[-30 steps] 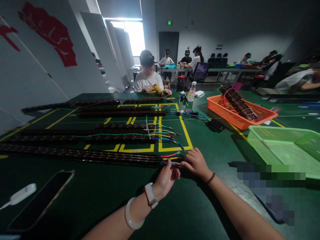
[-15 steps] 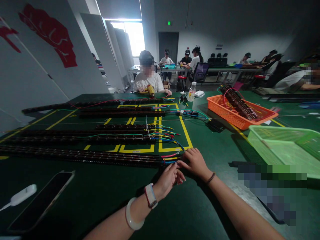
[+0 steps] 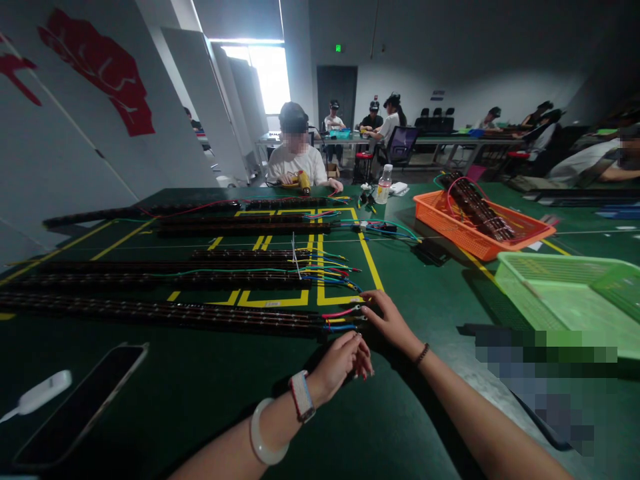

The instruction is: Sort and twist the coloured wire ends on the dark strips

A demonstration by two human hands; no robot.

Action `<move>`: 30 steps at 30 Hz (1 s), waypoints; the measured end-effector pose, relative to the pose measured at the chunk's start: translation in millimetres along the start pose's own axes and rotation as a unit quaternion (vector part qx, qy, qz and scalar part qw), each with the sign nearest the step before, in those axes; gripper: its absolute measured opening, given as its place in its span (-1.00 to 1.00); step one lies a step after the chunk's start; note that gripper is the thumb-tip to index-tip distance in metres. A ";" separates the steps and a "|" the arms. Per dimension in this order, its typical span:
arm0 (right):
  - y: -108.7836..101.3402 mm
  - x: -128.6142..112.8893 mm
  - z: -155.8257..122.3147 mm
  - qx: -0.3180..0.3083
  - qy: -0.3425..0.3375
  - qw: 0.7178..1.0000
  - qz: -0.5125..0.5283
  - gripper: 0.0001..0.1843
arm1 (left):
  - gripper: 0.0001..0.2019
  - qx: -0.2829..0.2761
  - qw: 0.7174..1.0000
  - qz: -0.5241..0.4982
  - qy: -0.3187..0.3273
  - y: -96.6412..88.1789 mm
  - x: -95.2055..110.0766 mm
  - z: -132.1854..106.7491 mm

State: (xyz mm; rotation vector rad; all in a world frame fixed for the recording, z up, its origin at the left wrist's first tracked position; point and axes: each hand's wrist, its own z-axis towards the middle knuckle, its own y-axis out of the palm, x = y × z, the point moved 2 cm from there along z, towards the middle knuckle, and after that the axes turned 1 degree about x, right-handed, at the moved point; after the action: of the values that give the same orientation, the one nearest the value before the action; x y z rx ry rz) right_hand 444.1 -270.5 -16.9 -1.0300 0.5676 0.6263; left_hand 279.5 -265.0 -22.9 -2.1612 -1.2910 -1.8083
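Observation:
Several long dark strips (image 3: 165,313) lie side by side across the green table, each ending in short coloured wires (image 3: 343,319) on the right. My right hand (image 3: 390,319) rests at the wire ends of the nearest strip, fingers stretched toward the red wire tip, touching it. My left hand (image 3: 343,362) hovers just in front of those wires, fingers loosely spread and holding nothing. It wears a watch and a white bangle at the wrist.
A phone (image 3: 80,403) and a white device (image 3: 43,393) lie at the near left. An orange basket (image 3: 470,233) with dark strips and a green basket (image 3: 565,300) stand on the right. A person (image 3: 297,157) sits at the table's far side with a yellow tool; others sit farther back.
My left hand let go of the wire ends and drew back toward me, opening. My right hand slid forward to the tips of the wires.

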 end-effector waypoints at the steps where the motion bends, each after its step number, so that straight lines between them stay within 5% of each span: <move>1: 0.4 -2.4 1.7 -0.011 -0.008 1.000 -0.002 -0.66 | -0.70 0.002 1.000 -0.002 0.000 0.4 0.6 -0.4; 8: 17.7 -14.3 7.8 -0.119 -0.062 0.986 -0.094 -0.46 | -0.68 -0.010 1.000 0.011 0.001 0.7 -0.8 -0.2; 11: 27.3 -11.0 8.0 -0.136 -0.067 0.980 -0.125 -0.55 | -0.63 -0.017 1.000 0.019 0.000 -0.1 -1.3 0.3; 22: 25.0 -29.8 11.7 -0.084 -0.122 0.967 -0.206 -0.83 | -0.71 -0.001 0.996 -0.092 0.022 -0.5 -3.1 2.7; 30: 26.4 -40.3 5.3 -0.067 -0.234 0.921 -0.305 -0.84 | -0.86 0.026 0.959 -0.281 0.008 -4.6 1.0 8.0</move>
State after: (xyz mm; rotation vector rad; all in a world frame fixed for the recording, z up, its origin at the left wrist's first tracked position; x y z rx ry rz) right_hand 398.2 -264.1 -2.6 -1.0674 -0.2249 0.3321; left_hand 283.1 -257.3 -26.7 -1.8643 -2.0824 -1.9119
